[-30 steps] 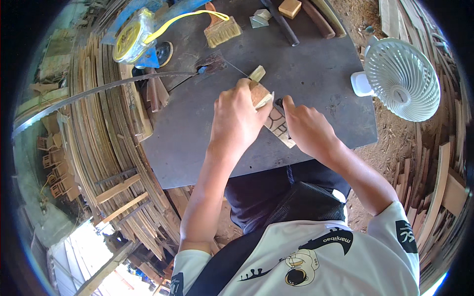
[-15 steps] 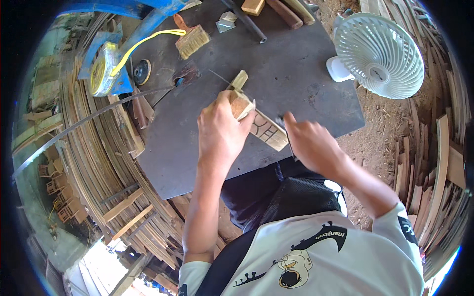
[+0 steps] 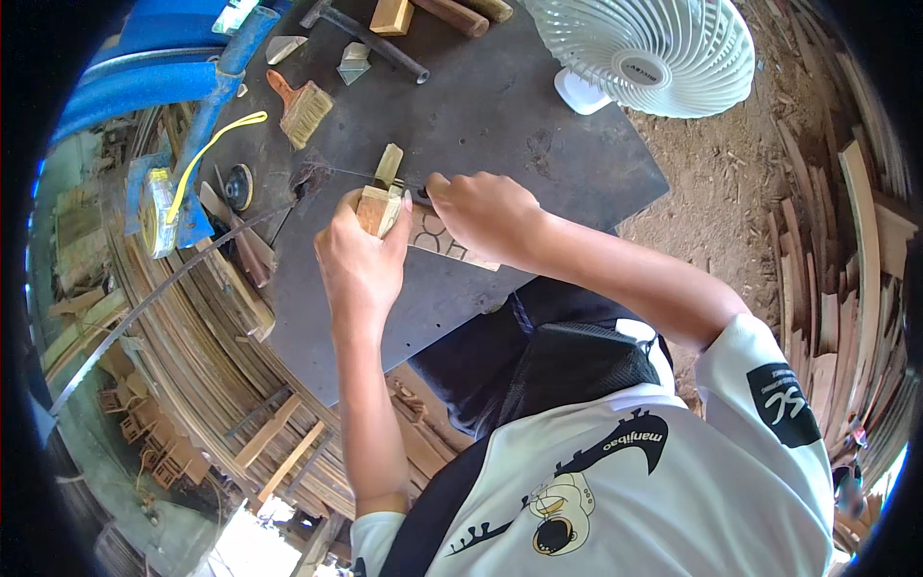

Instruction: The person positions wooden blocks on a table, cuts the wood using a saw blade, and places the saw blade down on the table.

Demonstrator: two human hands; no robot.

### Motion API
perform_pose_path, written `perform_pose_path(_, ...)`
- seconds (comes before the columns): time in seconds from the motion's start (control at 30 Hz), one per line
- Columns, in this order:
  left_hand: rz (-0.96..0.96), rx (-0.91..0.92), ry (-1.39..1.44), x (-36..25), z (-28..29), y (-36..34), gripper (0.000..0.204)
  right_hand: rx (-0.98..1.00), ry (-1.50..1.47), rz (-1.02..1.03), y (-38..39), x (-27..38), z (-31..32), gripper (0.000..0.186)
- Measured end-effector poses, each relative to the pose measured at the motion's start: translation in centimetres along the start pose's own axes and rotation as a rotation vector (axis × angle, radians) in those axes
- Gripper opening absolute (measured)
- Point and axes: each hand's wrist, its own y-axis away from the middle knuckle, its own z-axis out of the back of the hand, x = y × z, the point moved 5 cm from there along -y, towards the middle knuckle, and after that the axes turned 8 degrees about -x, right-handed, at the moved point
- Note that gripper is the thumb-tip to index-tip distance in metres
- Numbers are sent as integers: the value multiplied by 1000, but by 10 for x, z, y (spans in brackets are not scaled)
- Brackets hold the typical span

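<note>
My left hand (image 3: 358, 264) is closed around a short wooden block (image 3: 372, 212) with a reddish end, its thumb along the near side. Past that block a narrow pale wood piece (image 3: 388, 165) sticks out. Beneath both hands lies a light wooden board (image 3: 450, 247) with dark hand-drawn marks, partly covered. My right hand (image 3: 488, 210) is curled just to the right of the block, above the board. Its fingers grip a thin dark tool (image 3: 423, 192), of which only the tip shows; its kind is hidden.
On the dark tabletop (image 3: 538, 135) lie a paintbrush (image 3: 306, 113), a hammer (image 3: 375, 43) and a wood block (image 3: 392, 16). A white fan (image 3: 639, 67) stands at the far right. A yellow tape measure (image 3: 159, 212) is at the left, near blue metal framing (image 3: 144, 101). Wood strips (image 3: 183, 288) are stacked beside the table.
My right hand has moved left and away from me, from the board's right end to beside the block. The view has shifted; my left hand still holds the block.
</note>
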Motion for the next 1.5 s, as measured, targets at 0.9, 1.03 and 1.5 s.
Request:
perform_pose_path(0.9,-42,-61,-40,4,1,0,34,136,13,76,19,12,11,19)
perform_pose_path(1.03,-33,-74,-84,-4,1,1,33,-20,24,-42,51,16,38,13)
perform_pose_path(1.5,21,-77,-89,8,4,5,31,-9,45,-17,38,12,27,14)
